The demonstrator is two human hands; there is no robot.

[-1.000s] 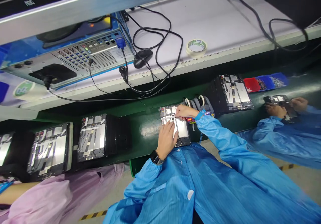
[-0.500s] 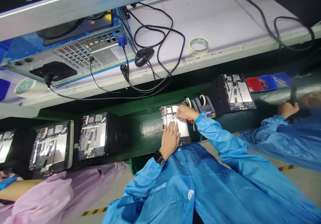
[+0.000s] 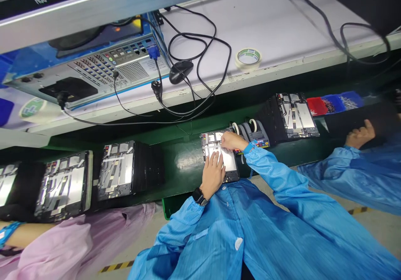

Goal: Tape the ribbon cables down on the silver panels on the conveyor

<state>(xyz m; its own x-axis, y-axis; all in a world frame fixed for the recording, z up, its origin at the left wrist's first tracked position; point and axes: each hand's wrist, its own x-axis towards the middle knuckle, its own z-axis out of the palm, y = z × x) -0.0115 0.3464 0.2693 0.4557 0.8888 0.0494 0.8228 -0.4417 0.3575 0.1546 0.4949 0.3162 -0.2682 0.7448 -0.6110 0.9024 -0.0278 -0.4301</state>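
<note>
The left grip (image 3: 213,175) lies wide and flat on one tablet frame (image 3: 219,159), metal-plated and taped; the right grip (image 3: 233,141) curls narrow on its upper end, any pinch hidden; just beyond sits one two-roll tape dispenser (image 3: 255,131); four more frames (image 3: 115,170) line the green bench (image 3: 184,163).

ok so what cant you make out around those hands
All in the head view:
- the open tablet-like device: the left hand and right hand cover part of it, so what the fingers touch is hidden
- the small coloured parts beyond the right hand: too small to name
- the co-worker's hand: a dark object hides what it may hold
- the pink-sleeved arm: its hand is cut off by the left edge
</note>
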